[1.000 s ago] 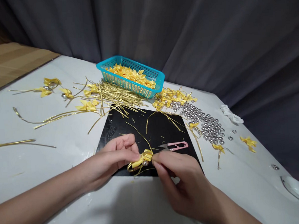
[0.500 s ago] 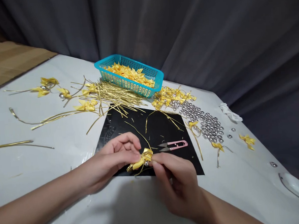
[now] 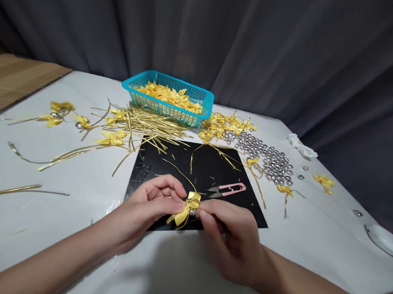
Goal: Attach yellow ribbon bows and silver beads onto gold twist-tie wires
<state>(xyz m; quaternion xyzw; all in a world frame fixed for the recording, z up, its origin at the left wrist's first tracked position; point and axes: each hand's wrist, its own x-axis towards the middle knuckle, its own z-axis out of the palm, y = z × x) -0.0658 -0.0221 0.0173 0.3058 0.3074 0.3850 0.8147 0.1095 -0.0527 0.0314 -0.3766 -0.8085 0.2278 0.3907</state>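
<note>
Bow [image 3: 188, 206], one: yellow ribbon with a glossy sheen, between the two hands, above the near part of the mat [image 3: 217, 168]. One lobe points up and away from the hands; another, broader, slants down below the left fingertips. Gold wire [image 3: 193, 201] curls around its middle. Bead [image 3: 192, 212], silver, round, shiny: at the bow's lower side, just beside the right fingertips.

Left hand [image 3: 160, 200]: thumb and fingers pinching the bow's left side, other fingers loosely curled.

Right hand [image 3: 233, 227]: thumb and forefinger pinched together at the bow's right edge; what lies between them is hidden.

Snips [image 3: 232, 189], pink-handled: on the mat, just beyond the right hand.

Basket [image 3: 210, 104], blue, holding yellow ribbon pieces [image 3: 166, 94]: well beyond both hands.

Beads [image 3: 277, 164], silver, many: beyond and right of the right hand.
</note>
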